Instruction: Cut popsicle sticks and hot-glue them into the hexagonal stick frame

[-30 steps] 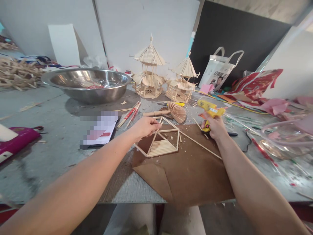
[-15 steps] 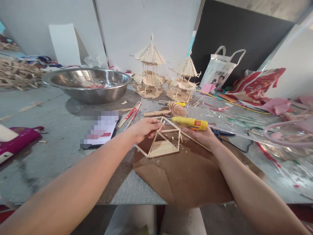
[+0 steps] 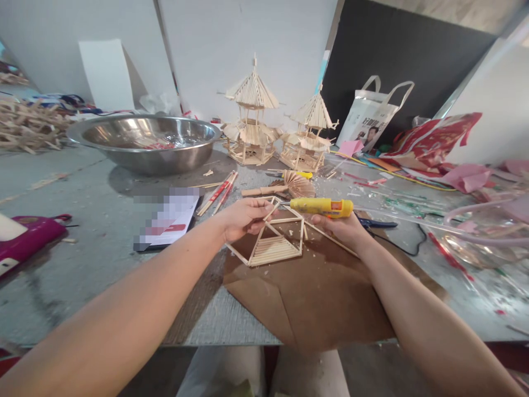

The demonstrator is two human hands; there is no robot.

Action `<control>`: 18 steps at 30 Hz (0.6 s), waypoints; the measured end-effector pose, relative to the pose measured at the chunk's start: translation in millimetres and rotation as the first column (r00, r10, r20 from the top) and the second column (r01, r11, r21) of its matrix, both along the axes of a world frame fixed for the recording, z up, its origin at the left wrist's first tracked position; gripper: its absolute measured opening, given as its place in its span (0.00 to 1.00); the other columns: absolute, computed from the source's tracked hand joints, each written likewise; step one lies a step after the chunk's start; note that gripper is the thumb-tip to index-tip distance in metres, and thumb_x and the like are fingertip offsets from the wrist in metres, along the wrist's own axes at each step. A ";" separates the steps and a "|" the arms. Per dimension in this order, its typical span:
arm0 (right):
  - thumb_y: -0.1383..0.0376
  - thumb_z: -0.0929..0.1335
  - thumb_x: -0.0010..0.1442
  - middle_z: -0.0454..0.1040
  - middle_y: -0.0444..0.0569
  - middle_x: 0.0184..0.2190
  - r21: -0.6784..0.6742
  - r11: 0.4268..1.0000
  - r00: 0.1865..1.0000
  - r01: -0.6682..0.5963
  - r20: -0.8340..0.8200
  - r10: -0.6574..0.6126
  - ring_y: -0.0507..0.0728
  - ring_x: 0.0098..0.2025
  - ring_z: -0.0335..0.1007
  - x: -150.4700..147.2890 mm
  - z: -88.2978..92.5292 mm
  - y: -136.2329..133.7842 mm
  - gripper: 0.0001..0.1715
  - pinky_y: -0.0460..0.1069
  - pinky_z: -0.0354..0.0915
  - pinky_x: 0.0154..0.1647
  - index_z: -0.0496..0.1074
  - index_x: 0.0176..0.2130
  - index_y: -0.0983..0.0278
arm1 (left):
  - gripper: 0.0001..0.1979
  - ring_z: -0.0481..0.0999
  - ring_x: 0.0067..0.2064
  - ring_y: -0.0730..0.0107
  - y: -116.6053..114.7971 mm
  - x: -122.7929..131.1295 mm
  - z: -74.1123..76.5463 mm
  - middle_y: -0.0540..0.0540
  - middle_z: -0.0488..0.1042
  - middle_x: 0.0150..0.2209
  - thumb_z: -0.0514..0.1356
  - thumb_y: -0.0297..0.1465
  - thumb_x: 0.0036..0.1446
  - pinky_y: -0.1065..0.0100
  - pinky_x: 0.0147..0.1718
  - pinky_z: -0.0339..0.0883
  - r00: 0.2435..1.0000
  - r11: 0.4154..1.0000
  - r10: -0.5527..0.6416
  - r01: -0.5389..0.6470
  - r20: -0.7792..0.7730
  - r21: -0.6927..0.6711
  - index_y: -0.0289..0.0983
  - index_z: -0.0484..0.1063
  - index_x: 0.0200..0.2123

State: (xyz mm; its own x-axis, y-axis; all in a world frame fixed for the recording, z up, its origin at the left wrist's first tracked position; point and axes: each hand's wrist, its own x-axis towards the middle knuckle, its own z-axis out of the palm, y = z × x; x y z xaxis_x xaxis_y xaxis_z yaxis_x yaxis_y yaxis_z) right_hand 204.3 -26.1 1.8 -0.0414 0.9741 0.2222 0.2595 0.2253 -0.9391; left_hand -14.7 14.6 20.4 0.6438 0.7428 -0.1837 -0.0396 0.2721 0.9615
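Between the finger and thumb of my left hand (image 3: 243, 218) is a short wooden stick (image 3: 270, 211). My right hand (image 3: 341, 226) is wrapped round a yellow hot glue gun (image 3: 320, 207), whose nozzle points left and sits close to the stick's upper end. Under both hands lies a flat frame of wooden sticks (image 3: 276, 264), with one triangular part filled by a row of sticks (image 3: 273, 249). The frame rests on a sheet of brown paper (image 3: 326, 298). My left hand hides some of the frame's left side.
Two stick pagodas (image 3: 251, 135) (image 3: 309, 132) stand at the back. A steel basin (image 3: 165, 157) is to the left, with a phone (image 3: 173, 220) in front. A folded fan (image 3: 295, 184), chopsticks (image 3: 221, 190), pliers (image 3: 378, 223) and plastic scraps surround the paper. A purple tool (image 3: 33, 242) lies far left.
The glue gun's nozzle has shifted slightly left toward the stick in my left hand. That stick is tilted a little differently. The frame stays in place on the paper.
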 end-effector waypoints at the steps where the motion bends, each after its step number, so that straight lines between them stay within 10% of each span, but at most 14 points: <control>1: 0.57 0.71 0.38 0.70 0.43 0.21 -0.001 1.000 1.000 -0.001 0.000 0.001 0.53 0.27 0.67 0.1 0.0 0.2 0.16 0.46 0.63 0.20 0.71 0.29 0.63 | 0.07 0.50 0.15 0.88 0.0 0.0 0.0 0.52 0.61 0.19 0.59 0.30 0.46 0.78 0.13 0.38 1.000 1.000 0.002 -0.002 -0.002 0.001 0.32 0.65 0.23; 18: 0.58 0.71 0.36 0.69 0.42 0.20 -0.054 0.998 0.999 0.019 -0.047 -0.022 0.53 0.27 0.67 -0.8 3.9 -1.6 0.15 0.46 0.63 0.22 0.70 0.26 0.63 | 0.08 0.50 0.14 0.89 -0.3 -0.4 1.6 0.52 0.61 0.20 0.59 0.31 0.47 0.77 0.13 0.38 1.000 1.000 -0.007 0.008 -0.023 0.024 0.32 0.66 0.23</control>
State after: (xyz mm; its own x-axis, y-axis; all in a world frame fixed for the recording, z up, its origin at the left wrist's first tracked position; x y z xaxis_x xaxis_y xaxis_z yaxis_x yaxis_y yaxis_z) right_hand 203.5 -27.6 5.7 -0.0120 0.9851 0.1713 0.2179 0.1697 -0.9611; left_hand -15.2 14.3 21.9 0.6452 0.7424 -0.1803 -0.0160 0.2491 0.9683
